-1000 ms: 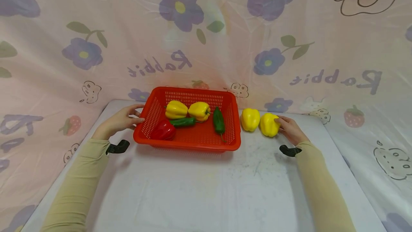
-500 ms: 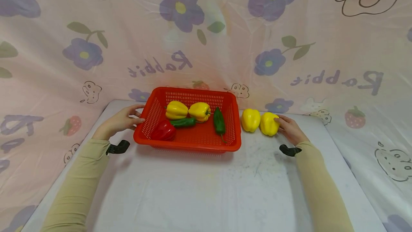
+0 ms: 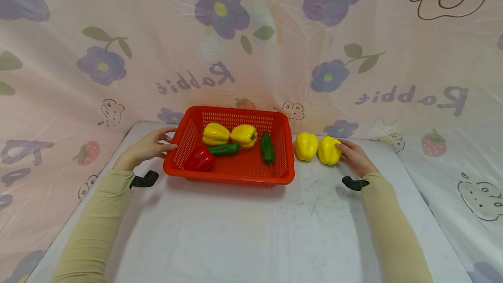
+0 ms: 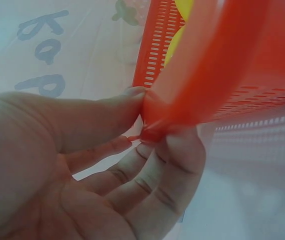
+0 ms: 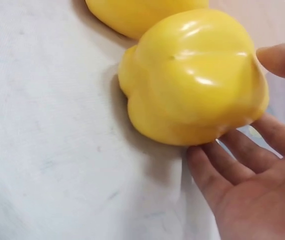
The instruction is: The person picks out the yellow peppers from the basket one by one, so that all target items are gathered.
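Observation:
On the left, my left hand (image 3: 151, 145) pinches the rim of a red plastic basket (image 3: 232, 179) between thumb and fingers, as the left wrist view shows close up. Inside lie two yellow bell peppers (image 3: 215, 134), a red bell pepper (image 3: 199, 159) and two green chili peppers (image 3: 267, 147). To the right of the basket, my right hand (image 3: 355, 158) holds another yellow bell pepper (image 5: 197, 80) on the table, thumb on one side and fingers against its lower edge. A further yellow bell pepper (image 3: 306, 146) stands between it and the basket.
A white-covered table (image 3: 251, 235) carries everything. Behind and beside it hangs a printed curtain (image 3: 271, 69) with flowers and rabbits, close to the basket's back. Black curved mounts (image 3: 144, 179) sit on both wrists.
The yellow bell pepper at my right hand has shifted very slightly away from me. My left hand and the basket stay in place.

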Demonstrator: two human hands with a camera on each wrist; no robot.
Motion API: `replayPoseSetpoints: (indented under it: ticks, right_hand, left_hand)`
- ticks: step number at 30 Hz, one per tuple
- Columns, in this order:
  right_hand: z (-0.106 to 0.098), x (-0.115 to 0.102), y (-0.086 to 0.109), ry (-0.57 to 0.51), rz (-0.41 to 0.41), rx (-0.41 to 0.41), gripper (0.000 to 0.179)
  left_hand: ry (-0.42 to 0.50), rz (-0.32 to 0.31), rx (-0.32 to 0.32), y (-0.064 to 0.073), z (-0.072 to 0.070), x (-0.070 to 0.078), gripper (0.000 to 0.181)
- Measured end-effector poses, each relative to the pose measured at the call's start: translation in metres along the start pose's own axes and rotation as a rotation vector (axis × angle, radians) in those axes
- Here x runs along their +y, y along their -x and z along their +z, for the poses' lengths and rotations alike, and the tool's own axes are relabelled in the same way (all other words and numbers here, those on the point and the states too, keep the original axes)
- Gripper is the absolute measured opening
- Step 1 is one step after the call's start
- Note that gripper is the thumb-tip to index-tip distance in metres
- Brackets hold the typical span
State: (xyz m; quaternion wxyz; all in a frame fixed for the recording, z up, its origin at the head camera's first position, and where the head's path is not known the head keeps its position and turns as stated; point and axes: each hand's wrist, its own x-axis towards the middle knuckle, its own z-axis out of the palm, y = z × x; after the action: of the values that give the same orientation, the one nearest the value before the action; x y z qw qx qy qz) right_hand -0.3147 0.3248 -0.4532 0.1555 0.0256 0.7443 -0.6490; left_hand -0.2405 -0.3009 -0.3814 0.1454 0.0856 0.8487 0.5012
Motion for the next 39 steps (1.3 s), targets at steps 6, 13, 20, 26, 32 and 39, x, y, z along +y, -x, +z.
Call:
replayPoseSetpoints:
  ticks: [6,13,20,26,32,39]
  right_hand:
    - [-0.005,-0.002,0.005,0.024,-0.028,-0.009,0.069]
    - [-0.010,-0.007,0.011,0.029,-0.071,-0.012,0.065]
    - [-0.013,-0.020,0.015,0.053,-0.107,0.000,0.067]
    - [-0.012,-0.033,0.019,0.055,-0.163,-0.008,0.063]
    - [-0.006,-0.046,0.025,0.032,-0.229,0.007,0.062]
    - [0.001,-0.064,0.030,0.056,-0.266,0.008,0.060]
  left_hand:
    - [-0.002,0.000,0.000,0.000,0.001,0.001,0.066]
    - [-0.007,0.005,-0.005,0.000,0.002,0.001,0.065]
    - [-0.008,-0.004,-0.004,0.000,0.002,-0.001,0.066]
    - [-0.018,-0.013,0.000,0.000,0.001,-0.003,0.067]
    - [-0.011,-0.011,-0.003,0.000,0.000,-0.003,0.066]
    - [-0.015,-0.001,-0.006,-0.001,-0.001,-0.002,0.066]
